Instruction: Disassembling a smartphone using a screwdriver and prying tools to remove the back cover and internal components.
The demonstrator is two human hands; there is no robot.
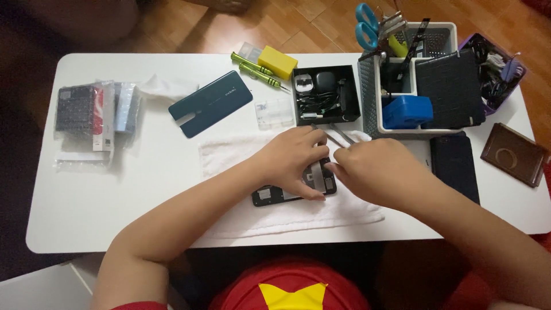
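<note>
Phone: opened phone (270, 196) with its back off lies on a white towel (229, 155), under both hands, near the front edge of the surface (86, 201).
Left grip: left hand (293, 161) rests palm-down on the phone, fingers spread and pressing it flat; it grasps nothing.
Right grip: right hand (381, 172) is clenched on metal tweezers (338, 135), whose free end sticks out behind the knuckles; the tips are hidden at the phone, between the two hands.
Behind the left grip: dark green back cover (210, 103), two green screwdrivers (258, 69), a yellow block (278, 61), and a black tray of cables (324, 95).
Behind the right grip: grey tool basket (436, 40) with blue-handled scissors (366, 26).
Right of the right grip: dark phone (454, 163), face-down, and a brown case (515, 154).
Far left of the left grip: packets in clear bags (94, 117).
</note>
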